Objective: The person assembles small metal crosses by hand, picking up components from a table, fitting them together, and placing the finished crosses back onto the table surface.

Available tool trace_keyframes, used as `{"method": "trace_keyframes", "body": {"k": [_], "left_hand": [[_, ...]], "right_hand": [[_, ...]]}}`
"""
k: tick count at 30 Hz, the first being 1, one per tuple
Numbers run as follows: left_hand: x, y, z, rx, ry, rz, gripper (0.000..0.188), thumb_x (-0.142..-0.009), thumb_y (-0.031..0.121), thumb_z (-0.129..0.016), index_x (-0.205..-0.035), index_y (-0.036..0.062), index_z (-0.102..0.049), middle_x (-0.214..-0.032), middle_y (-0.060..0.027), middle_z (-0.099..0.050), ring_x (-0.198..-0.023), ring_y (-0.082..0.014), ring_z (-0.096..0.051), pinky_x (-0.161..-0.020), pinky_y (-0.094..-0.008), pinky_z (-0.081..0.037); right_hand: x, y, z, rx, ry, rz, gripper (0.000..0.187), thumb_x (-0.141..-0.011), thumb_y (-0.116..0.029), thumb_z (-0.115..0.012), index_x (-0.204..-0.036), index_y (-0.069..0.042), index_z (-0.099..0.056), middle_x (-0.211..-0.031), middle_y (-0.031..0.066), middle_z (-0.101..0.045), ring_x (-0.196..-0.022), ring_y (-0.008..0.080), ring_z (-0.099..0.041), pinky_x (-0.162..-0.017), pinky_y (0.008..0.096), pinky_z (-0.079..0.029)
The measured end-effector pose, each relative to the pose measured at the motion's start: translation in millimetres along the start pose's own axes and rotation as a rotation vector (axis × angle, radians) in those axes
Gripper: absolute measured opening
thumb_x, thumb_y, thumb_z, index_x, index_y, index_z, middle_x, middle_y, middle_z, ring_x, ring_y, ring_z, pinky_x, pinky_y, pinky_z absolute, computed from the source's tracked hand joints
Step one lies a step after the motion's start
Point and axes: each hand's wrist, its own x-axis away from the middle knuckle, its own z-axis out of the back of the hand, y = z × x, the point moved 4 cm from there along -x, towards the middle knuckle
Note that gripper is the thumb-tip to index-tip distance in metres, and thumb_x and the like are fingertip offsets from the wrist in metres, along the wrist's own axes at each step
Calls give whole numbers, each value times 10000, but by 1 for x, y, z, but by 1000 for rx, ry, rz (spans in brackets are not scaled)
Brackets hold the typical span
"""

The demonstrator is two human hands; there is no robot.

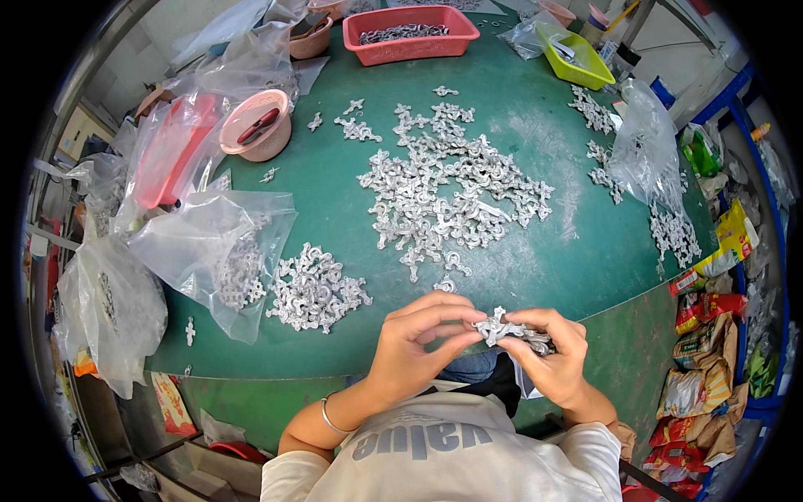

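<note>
Just past the table's near edge, my two hands meet over grey metal cross-shaped pieces. My left hand (416,341) pinches one arm of a cross piece (495,326) between thumb and fingers. Closed around the other side, my right hand (556,350) holds several more such pieces (535,340) in its fingers and touches the same cross. A wide heap of loose cross pieces (443,188) spreads over the green table (335,192) beyond my hands. Left of my left hand lies a smaller, denser pile (316,289).
A clear plastic bag (213,251) with pieces lies left of the small pile. Farther back stand a pink bowl (259,125) holding a red-handled tool, a red tray (410,38) of parts and a yellow-green basket (577,58). Another bag (644,142) rests at the right edge.
</note>
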Motion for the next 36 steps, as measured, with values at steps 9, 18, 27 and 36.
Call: {"method": "trace_keyframes", "body": {"k": [9, 18, 27, 36], "left_hand": [[1, -15, 2, 217, 60, 206, 79, -790, 4, -593, -841, -57, -589, -805, -89, -579, -705, -112, -562, -634, -230, -494], [0, -22, 0, 341, 82, 401, 150, -832, 117, -571, -815, -32, -575, -721, -80, -575, -626, -125, -548, -607, -277, -501], [0, -24, -1, 412, 65, 400, 147, -835, 111, -565, -819, -35, -573, -711, -83, -574, -610, -127, -544, -603, -286, -498], [-1, -21, -2, 417, 36, 377, 138, -838, 101, -555, -809, -34, -569, -708, -89, -577, -588, -123, -534, -571, -275, -478]], "right_hand": [[2, 11, -7, -255, -88, -281, 120, -800, -69, -593, -732, 30, -602, -656, 84, -631, -548, 92, -576, -499, 211, -438], [6, 19, -13, -554, -83, -374, 157, -853, -90, -525, -737, 13, -550, -618, 66, -597, -456, 43, -443, -416, 192, -354], [9, 17, -11, -552, -74, -295, 130, -827, -86, -561, -740, 8, -547, -625, 57, -604, -471, 44, -464, -437, 185, -363], [12, 13, -10, -530, -105, -321, 111, -739, -37, -662, -757, 10, -564, -622, 41, -612, -539, 50, -550, -477, 183, -397]]}}
